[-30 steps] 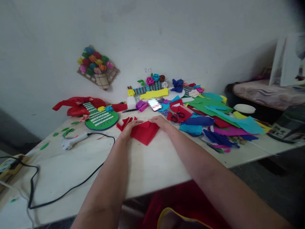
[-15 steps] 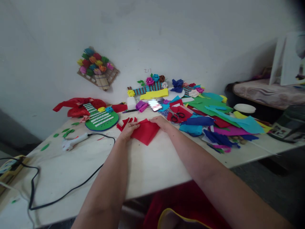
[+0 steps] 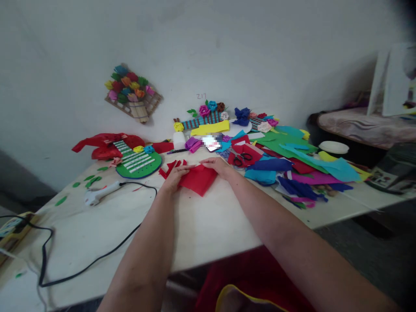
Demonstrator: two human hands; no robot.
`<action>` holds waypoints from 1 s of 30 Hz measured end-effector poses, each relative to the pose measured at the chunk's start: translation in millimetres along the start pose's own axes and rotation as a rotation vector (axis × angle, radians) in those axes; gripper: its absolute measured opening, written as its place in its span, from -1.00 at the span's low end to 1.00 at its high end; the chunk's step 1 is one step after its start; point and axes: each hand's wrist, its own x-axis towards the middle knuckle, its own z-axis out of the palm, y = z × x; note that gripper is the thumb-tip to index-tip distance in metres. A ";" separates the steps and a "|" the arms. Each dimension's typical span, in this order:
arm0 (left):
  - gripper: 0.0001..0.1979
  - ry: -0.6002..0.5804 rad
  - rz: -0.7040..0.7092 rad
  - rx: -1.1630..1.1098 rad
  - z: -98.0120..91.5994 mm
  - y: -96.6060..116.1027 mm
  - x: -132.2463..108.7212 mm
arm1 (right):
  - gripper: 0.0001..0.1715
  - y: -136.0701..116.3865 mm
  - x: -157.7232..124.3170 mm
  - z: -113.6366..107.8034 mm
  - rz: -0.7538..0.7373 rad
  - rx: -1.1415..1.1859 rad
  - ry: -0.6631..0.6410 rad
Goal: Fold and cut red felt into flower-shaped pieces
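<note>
A red sheet (image 3: 199, 183), which looks like crepe paper or thin felt, lies between my hands on the pale table. My left hand (image 3: 173, 178) grips its left side, fingers stretched along the far edge. Pinched at the sheet's far right edge is my right hand (image 3: 216, 165), its fingertips near those of the left. The far edge appears turned over in a narrow fold. Cut red pieces (image 3: 167, 167) lie just beyond my left hand. Black-handled scissors (image 3: 242, 159) rest on red material to the right.
At left are a glue gun (image 3: 102, 193) with its black cord (image 3: 97, 260), green leaf cut-outs (image 3: 93, 181) and a green decorated board (image 3: 139, 167). Coloured sheets (image 3: 312, 160) are heaped at right. Paper flowers (image 3: 204, 110) stand by the wall, near a blurred phone (image 3: 211, 143).
My fingertips have come closer together along the sheet's far edge, which now looks folded over. The sheet's near corner has shifted slightly away from me and to the right.
</note>
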 end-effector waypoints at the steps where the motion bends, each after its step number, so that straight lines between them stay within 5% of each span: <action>1: -0.62 -0.003 0.007 -0.011 -0.4 -0.8 0.5 | -0.73 -0.2 -0.3 -0.8 0.002 0.015 -0.019; 30: -0.82 0.108 0.020 -0.003 -5.2 -6.5 5.0 | -0.65 0.3 0.6 -3.9 -0.032 -0.013 -0.058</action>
